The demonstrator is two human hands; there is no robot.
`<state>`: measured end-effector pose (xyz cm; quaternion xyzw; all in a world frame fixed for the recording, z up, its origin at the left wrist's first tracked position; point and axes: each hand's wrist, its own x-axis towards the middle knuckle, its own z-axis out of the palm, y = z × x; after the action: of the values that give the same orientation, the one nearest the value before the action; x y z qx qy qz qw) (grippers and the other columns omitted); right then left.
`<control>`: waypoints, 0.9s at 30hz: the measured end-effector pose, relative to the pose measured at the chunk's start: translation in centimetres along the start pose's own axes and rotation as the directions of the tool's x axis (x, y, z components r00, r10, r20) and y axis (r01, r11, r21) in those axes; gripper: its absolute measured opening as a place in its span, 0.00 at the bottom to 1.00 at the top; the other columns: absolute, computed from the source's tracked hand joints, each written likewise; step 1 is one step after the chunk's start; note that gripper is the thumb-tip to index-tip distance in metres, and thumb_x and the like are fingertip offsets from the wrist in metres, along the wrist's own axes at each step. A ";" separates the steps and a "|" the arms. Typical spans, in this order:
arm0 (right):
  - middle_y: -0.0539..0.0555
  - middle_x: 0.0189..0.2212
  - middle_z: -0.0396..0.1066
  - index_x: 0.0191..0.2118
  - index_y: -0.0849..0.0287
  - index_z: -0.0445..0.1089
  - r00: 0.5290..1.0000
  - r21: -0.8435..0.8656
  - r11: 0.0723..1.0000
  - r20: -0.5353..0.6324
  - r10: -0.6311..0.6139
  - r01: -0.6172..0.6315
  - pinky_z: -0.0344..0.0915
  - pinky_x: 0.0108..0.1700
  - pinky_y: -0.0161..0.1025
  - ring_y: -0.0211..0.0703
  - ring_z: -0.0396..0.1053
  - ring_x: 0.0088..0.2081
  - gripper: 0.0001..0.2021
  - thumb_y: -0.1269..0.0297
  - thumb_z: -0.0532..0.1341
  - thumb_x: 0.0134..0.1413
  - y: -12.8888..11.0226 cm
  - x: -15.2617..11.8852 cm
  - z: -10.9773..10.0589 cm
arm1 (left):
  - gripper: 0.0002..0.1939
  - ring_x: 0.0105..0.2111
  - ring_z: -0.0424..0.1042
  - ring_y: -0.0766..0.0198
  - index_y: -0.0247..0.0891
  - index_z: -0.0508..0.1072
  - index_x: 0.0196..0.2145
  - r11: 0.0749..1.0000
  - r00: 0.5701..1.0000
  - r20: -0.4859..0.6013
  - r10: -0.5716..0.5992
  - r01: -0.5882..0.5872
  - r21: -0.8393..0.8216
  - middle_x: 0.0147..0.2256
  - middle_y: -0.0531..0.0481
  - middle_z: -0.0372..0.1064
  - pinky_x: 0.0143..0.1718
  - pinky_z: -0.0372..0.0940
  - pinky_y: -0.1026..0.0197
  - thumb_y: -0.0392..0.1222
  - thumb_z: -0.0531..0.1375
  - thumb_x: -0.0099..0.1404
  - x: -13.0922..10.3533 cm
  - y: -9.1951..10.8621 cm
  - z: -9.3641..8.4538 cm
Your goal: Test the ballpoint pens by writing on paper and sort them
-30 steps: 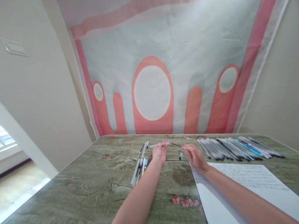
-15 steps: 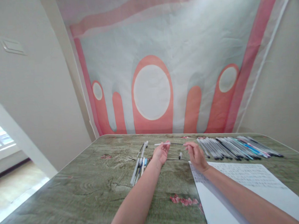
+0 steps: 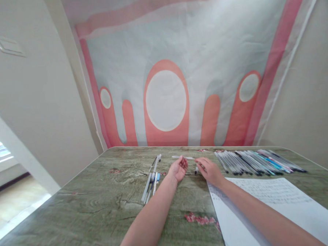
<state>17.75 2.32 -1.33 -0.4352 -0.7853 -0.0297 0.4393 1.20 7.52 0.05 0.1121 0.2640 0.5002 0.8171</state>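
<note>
My left hand (image 3: 178, 169) is closed on a slim pale pen barrel (image 3: 188, 158), which lies level across its fingertips and sticks out on both sides. At the barrel's right end are the pinched fingers of my right hand (image 3: 209, 171), on the tip of a pen refill; most of the refill is out of sight. Just below the right fingers a small pen cap (image 3: 196, 170) with a dark end lies on the table, partly hidden by that hand.
Several pens (image 3: 150, 188) lie left of my left forearm, with a couple more pens (image 3: 156, 163) behind them. A long row of pens (image 3: 254, 163) is spread at the right back. A written sheet of paper (image 3: 275, 212) lies under my right forearm on the wood-patterned table (image 3: 97, 207).
My right hand has moved left toward my left hand. The dark refill that spanned the gap between them has slid into the barrel. The view has shifted slightly.
</note>
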 end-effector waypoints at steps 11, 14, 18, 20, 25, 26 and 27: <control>0.55 0.35 0.68 0.37 0.58 0.69 0.952 -0.006 0.985 0.261 -0.162 0.170 0.59 0.41 0.42 0.43 0.62 0.39 0.13 0.75 0.53 0.46 0.1 -0.2 0.1 | 0.07 0.22 0.68 0.72 0.30 0.67 0.26 1.000 0.999 0.040 -0.018 0.019 -0.023 0.21 0.50 0.67 0.28 0.66 0.69 0.36 0.55 0.59 0.2 0.1 -0.4; 0.54 0.32 0.68 0.36 0.58 0.69 0.948 -0.002 0.983 0.264 -0.176 0.183 0.59 0.40 0.41 0.42 0.62 0.38 0.11 0.73 0.53 0.48 0.5 -0.3 0.4 | 0.07 0.22 0.68 0.72 0.30 0.66 0.25 1.000 1.000 0.023 -0.018 0.019 -0.014 0.21 0.50 0.66 0.27 0.66 0.69 0.36 0.55 0.60 0.2 0.1 -0.4; 0.53 0.31 0.68 0.35 0.58 0.68 0.941 -0.012 0.979 0.280 -0.191 0.203 0.59 0.39 0.40 0.41 0.63 0.37 0.08 0.71 0.54 0.50 0.4 -0.2 0.3 | 0.08 0.21 0.68 0.72 0.30 0.66 0.25 1.000 1.000 0.011 -0.019 0.019 -0.006 0.21 0.50 0.66 0.27 0.66 0.69 0.37 0.55 0.60 0.2 0.0 -0.4; 0.53 0.31 0.68 0.34 0.58 0.68 0.935 -0.021 0.977 0.295 -0.197 0.212 0.59 0.40 0.40 0.41 0.62 0.37 0.07 0.71 0.54 0.51 0.2 0.0 0.2 | 0.08 0.22 0.68 0.72 0.30 0.66 0.25 1.000 1.000 0.014 -0.019 0.019 -0.002 0.21 0.50 0.66 0.27 0.66 0.68 0.37 0.55 0.60 0.2 0.0 -0.5; 0.53 0.32 0.68 0.35 0.58 0.67 0.918 -0.036 0.968 0.326 -0.224 0.249 0.58 0.40 0.39 0.41 0.62 0.38 0.06 0.69 0.54 0.53 -0.5 0.2 -0.1 | 0.09 0.21 0.68 0.72 0.30 0.66 0.25 0.999 1.000 0.010 -0.028 0.027 0.021 0.20 0.50 0.66 0.26 0.66 0.69 0.38 0.54 0.60 0.3 -0.1 -0.5; 0.53 0.31 0.68 0.35 0.57 0.67 0.915 -0.035 0.964 0.327 -0.237 0.263 0.58 0.40 0.39 0.40 0.62 0.38 0.07 0.68 0.53 0.53 -0.5 0.3 -0.1 | 0.09 0.21 0.68 0.72 0.30 0.66 0.25 0.999 1.000 0.005 -0.028 0.027 0.027 0.20 0.51 0.66 0.26 0.66 0.69 0.38 0.54 0.60 0.2 -0.1 -0.4; 0.53 0.31 0.69 0.36 0.57 0.67 0.910 -0.034 0.960 0.329 -0.252 0.278 0.58 0.39 0.39 0.40 0.62 0.38 0.07 0.68 0.53 0.53 -0.6 0.3 -0.1 | 0.09 0.20 0.68 0.72 0.30 0.66 0.25 0.999 1.000 0.001 -0.028 0.028 0.031 0.20 0.51 0.66 0.25 0.65 0.69 0.38 0.55 0.60 0.2 0.0 -0.4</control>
<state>17.31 2.11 -0.80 -0.3408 -0.8963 -0.0495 0.2795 1.09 7.61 -0.34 0.1215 0.2725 0.4844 0.8224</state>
